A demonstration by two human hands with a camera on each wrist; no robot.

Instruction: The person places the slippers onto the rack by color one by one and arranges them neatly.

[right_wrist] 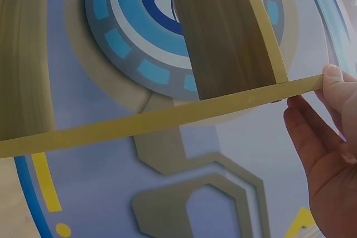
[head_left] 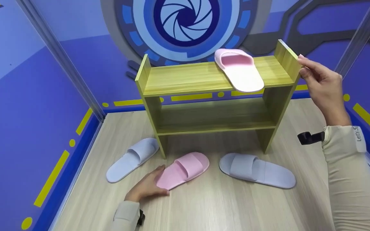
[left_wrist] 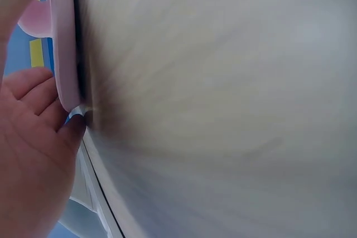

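My left hand [head_left: 148, 186] grips the heel end of a pink slipper [head_left: 193, 165] on the table, its toe pointing away to the right. In the left wrist view, the fingers wrap the edge of its sole [left_wrist: 67, 59]. At the upper right, my right hand [head_left: 324, 83] holds the right side panel [head_left: 286, 61] of a two-tier wooden rack [head_left: 185, 77] near its top. The right wrist view has the thumb [right_wrist: 334, 76] on the panel's edge and fingers against its outer face. Another pink slipper [head_left: 246, 72] lies on the top shelf, toe toward the back.
A light grey-blue slipper [head_left: 133, 158] lies by the rack's left foot, and another [head_left: 257, 170] lies in front of its right foot. Blue printed walls [head_left: 37, 128] enclose the wood-grain table [head_left: 223, 208]. A black strap [head_left: 310, 138] sticks out from the right sleeve.
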